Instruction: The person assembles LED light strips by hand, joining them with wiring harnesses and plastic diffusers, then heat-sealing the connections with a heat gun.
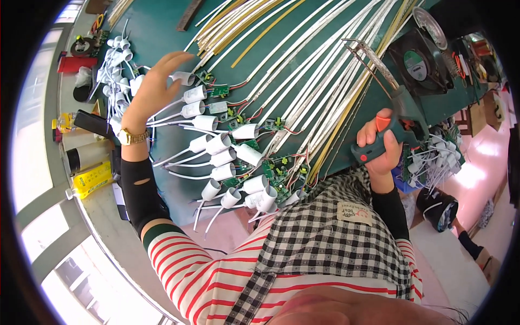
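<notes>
White caps (219,143) beside LED strips (319,70)

My left hand (154,86) reaches up into the upper left of the frame, palm down, fingers spread and slightly curled, thumb pointing right. A gold watch bands my left wrist, and below it a black sleeve runs down the forearm toward the lower left, giving way to red-and-white stripes at the upper arm. My right hand (379,143) sits at centre right, fingers wrapped tight in a closed fist, knuckles facing left, thumb on top. Its black-sleeved forearm drops straight down toward the lower edge of the frame.
</notes>
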The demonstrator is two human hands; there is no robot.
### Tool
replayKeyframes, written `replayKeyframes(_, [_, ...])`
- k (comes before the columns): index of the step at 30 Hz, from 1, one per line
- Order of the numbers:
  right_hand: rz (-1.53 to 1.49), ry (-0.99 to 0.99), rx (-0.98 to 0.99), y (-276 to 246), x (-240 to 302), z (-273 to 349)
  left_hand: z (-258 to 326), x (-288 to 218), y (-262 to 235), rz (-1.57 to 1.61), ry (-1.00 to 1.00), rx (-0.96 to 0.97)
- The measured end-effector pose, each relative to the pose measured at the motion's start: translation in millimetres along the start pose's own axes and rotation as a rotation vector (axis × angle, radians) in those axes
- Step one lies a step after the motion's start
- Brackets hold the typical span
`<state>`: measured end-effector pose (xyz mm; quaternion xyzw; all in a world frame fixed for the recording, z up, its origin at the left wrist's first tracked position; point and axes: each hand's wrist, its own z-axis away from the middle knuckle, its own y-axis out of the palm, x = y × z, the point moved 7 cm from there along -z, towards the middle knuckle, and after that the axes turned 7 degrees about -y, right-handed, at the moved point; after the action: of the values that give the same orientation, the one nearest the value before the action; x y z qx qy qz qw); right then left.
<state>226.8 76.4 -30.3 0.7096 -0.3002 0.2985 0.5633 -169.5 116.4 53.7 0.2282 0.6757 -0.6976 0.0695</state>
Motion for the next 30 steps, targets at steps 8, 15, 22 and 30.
replayKeyframes(8, [-0.011,-0.004,-0.003,2,1,-1,-22,-19,38,0.14,0.126,0.189])
replayKeyframes(15, [0.0,0.02,-0.003,1,2,-1,-40,-22,54,0.649,-0.155,0.107])
replayKeyframes(22, [0.007,0.011,-0.014,-2,3,0,-40,-79,81,1.059,-0.366,0.348])
replayKeyframes(30, [-0.062,0.021,-0.003,0,3,-2,-48,-71,99,0.724,-0.408,0.056])
